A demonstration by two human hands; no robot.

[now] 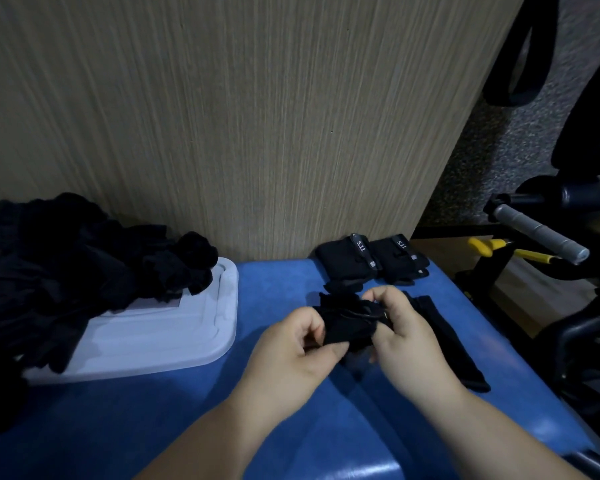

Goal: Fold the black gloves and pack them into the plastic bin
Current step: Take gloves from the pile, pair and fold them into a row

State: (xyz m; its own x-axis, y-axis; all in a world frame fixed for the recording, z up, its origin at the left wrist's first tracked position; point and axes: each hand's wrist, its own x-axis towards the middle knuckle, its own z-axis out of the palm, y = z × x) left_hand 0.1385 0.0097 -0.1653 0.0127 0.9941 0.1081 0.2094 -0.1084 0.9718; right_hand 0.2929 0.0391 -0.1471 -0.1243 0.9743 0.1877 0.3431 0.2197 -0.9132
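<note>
Both hands curled on one glove (350,323), mid-fold: left hand (291,344) pinched its near edge, right hand (402,337) its top. Two folded gloves (347,261) lay just beyond the hands; a large unfolded pile (84,271) sat far left. We judged the task early, nothing packed yet.

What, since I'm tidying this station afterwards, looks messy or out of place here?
The loose heap of black gloves sprawls over the white plastic lid and spills past its left side. The two folded gloves at the back sit neatly side by side.
</note>
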